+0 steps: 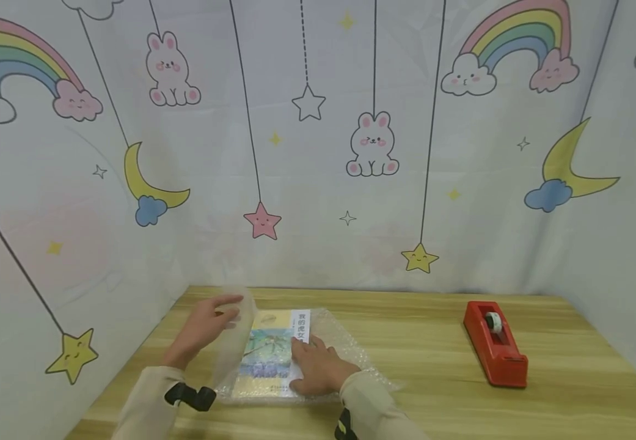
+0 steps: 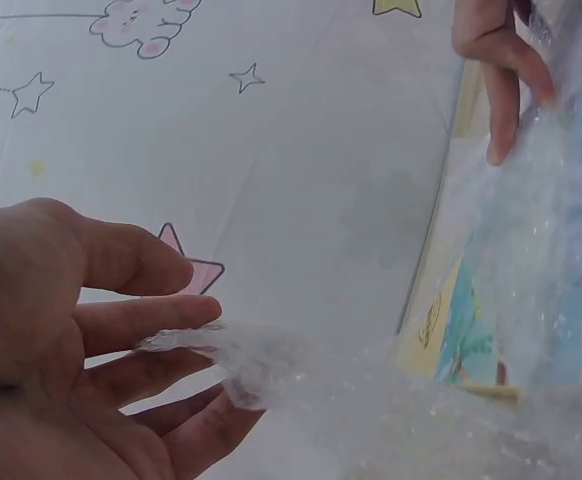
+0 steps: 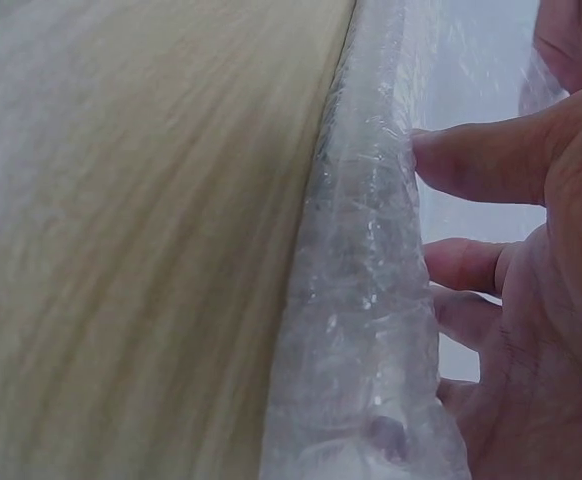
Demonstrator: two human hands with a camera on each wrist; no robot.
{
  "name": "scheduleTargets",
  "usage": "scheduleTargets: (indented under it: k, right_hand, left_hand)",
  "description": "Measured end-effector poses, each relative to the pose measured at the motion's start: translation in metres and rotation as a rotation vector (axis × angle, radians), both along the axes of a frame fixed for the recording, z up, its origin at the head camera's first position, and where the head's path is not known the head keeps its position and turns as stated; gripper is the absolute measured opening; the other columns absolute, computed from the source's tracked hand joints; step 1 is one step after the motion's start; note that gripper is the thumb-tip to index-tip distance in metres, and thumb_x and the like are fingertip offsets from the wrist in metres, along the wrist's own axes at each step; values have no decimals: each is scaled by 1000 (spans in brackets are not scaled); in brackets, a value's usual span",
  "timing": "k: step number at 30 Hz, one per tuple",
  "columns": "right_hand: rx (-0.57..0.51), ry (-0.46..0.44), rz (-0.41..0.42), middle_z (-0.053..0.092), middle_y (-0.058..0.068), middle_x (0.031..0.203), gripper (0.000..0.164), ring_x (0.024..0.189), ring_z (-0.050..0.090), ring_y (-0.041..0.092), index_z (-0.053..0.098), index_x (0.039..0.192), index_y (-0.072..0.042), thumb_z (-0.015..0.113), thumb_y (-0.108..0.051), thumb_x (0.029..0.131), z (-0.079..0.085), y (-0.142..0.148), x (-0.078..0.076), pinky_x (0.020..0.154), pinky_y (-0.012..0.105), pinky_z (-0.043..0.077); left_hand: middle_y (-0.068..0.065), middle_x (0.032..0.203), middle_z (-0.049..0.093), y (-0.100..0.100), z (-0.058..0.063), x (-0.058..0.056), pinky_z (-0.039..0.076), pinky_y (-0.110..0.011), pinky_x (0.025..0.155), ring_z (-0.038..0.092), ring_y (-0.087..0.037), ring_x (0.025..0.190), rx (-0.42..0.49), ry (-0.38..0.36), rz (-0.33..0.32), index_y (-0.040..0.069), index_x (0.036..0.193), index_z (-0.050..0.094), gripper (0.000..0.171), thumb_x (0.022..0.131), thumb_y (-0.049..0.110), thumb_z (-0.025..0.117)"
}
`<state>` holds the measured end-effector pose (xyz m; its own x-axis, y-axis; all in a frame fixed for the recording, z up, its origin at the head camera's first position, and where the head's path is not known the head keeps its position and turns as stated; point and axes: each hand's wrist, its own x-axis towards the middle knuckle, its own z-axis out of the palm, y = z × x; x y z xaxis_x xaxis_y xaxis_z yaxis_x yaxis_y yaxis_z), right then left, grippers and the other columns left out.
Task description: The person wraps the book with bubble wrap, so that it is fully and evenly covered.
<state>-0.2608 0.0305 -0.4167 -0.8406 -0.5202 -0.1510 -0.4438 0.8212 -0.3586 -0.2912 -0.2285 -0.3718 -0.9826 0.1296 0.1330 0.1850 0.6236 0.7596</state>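
Note:
A book (image 1: 267, 345) with a painted yellow and blue-green cover lies flat on a sheet of clear bubble wrap (image 1: 347, 342). My right hand (image 1: 320, 366) presses on the book's right side, fingers spread; in the right wrist view its thumb (image 3: 486, 160) meets the bubble wrap at the near edge. At the left, my left hand (image 1: 206, 324) touches a raised flap of the wrap. The left wrist view shows loosely extended fingers (image 2: 151, 325), with the crumpled edge of the bubble wrap (image 2: 301, 380) against them. No curled grip is visible there.
A red tape dispenser (image 1: 496, 345) with a small roll of tape (image 1: 493, 322) stands at the right of the wooden table (image 1: 416, 348). Behind and beside the table hangs a white cloth (image 1: 318, 256) printed with rabbits, stars, moons and rainbows.

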Motion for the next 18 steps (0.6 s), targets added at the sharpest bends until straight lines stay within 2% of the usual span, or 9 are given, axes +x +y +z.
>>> scheduleTargets:
  k: [7,9,13,17,18]
  right_hand:
    - [4,6,-15,40,0,161,81,154,25,32,29,157,-13,65,-42,91,-1,-2,0,121,56,31]
    - [5,8,-13,40,0,161,80,154,25,33,30,157,-13,65,-42,91,-1,-2,0,120,56,31]
    - [12,14,-6,38,1,162,81,154,24,33,29,157,-13,65,-42,91,-3,-2,-2,120,57,30]
    - [22,21,-11,38,0,162,82,154,24,33,29,157,-13,66,-42,91,-4,-1,-3,120,57,31]
    - [23,27,-9,39,1,162,81,154,25,33,30,157,-12,66,-42,91,-3,-1,-3,120,57,32]
  left_hand:
    - [-25,142,57,31,1,-2,57,-37,73,72,-31,101,-109,35,-78,5,138,60,39,101,19,55]
    - [-24,140,59,38,0,-3,57,-37,73,72,-34,103,-138,38,-95,5,136,61,38,100,18,57]
    - [-23,139,61,52,-1,-4,60,-44,82,71,-37,108,-206,70,-130,1,131,64,37,98,17,59]
    - [-23,133,65,65,-3,-6,57,-41,74,72,-33,86,-267,85,-161,-2,128,66,36,96,15,60]
    - [-22,132,66,68,-3,-6,57,-42,76,72,-34,87,-286,89,-166,-2,127,66,36,96,15,60]
